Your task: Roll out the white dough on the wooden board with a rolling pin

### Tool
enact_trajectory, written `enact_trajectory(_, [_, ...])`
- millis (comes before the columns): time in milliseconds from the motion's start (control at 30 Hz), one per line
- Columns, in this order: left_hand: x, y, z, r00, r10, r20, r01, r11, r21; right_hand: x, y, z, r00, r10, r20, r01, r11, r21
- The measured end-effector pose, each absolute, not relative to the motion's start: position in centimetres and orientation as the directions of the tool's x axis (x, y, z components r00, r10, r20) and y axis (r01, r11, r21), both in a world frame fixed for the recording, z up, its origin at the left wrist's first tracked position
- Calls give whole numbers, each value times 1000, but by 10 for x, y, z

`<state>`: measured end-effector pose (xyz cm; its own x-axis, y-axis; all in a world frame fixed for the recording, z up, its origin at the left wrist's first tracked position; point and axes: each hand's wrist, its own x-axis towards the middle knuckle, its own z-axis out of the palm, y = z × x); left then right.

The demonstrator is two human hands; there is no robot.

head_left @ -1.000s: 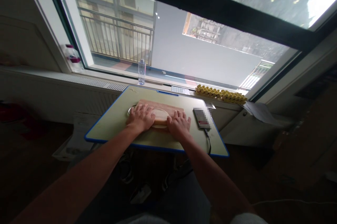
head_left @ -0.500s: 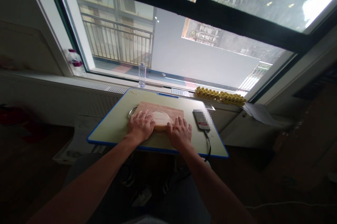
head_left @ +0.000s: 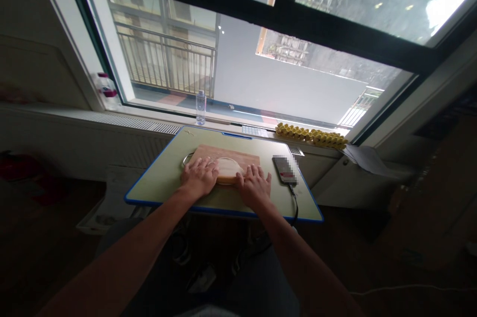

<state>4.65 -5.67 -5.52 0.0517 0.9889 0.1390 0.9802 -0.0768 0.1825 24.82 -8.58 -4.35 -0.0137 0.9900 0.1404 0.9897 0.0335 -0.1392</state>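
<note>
On the small table (head_left: pixel 156 183) lies a rectangular wooden cutting board (head_left: pixel 248 156) with a metal ring handle at its left end. A round, pale wooden disc (head_left: pixel 228 170) rests on the board's near half. At the disc's left side, my left hand (head_left: pixel 199 177) lies palm down with fingers stretched out over the board, its thumb side at the disc's edge. My right hand (head_left: pixel 255 184) is placed likewise on the right, fingers spread, thumb by the disc. Both palms' undersides are hidden.
Right of the board lies a phone (head_left: pixel 285 170) with a black cable running off the table's near edge. A clear bottle (head_left: pixel 200 108) and yellow egg trays (head_left: pixel 311 136) stand along the windowsill. Another bottle (head_left: pixel 107 91) is at the left window corner.
Both hands keep their places beside the disc, with only slight finger shifts. The view has moved very slightly.
</note>
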Motion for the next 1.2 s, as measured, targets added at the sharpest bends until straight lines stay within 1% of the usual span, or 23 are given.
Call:
enact_trajectory(167, [46, -44, -46, 51, 999, 12, 982, -52, 183, 250, -71, -42, -31, 991, 132, 990, 49, -133])
enact_trajectory(333, [47, -33, -40, 36, 998, -52, 987, -27, 160, 251, -57, -42, -44, 989, 142, 991, 62, -123])
enact_trajectory(533, [47, -20, -38, 29, 998, -54, 984, -19, 178, 251, -47, -36, -78, 986, 148, 991, 93, -96])
enact_trajectory(867, [45, -2, -35, 46, 997, -64, 976, -31, 214, 251, -28, -29, -81, 992, 92, 983, 95, -157])
enact_trajectory(1200, [43, 16, -38, 42, 996, -80, 976, -23, 218, 251, -7, -24, -88, 996, 21, 977, 90, -191])
